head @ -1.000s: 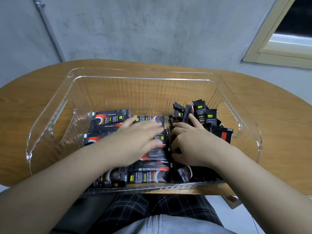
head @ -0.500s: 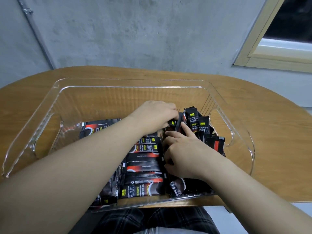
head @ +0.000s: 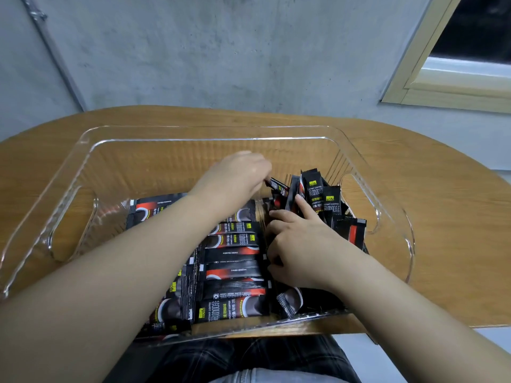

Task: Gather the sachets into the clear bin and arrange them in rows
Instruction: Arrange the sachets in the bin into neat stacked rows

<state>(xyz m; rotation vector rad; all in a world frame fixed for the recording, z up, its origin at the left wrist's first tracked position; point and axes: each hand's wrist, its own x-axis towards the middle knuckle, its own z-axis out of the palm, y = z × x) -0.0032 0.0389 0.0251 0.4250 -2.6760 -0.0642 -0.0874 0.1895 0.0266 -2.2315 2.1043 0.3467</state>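
Head view
Clear bin: a see-through plastic tub with cut-out handles at its left and right ends, sitting on the wooden table, its near edge hanging a little over the table's near side
Flat sachets: black and red instant coffee sticks lying lengthwise in a stacked row down the middle of the bin, from about halfway back to the near wall; a second, looser row runs just left of it, partly hidden under the left forearm
Upright sachets: a cluster standing on end and leaning against one another at the far right of the bin, close to the right handle cut-out
Left hand: reached across the flat row to the far middle of the bin, fingers curled down and pinching the end of one tilted sachet beside the upright cluster
Right hand: inside the right part of the bin, forefinger stretched out and touching the standing sticks, the other fingers curled into the pile below; whether they clasp a sachet I cannot tell
Surroundings: grey concrete wall beyond the table, a pale window frame at the far right, dark checked trousers showing under the near edge
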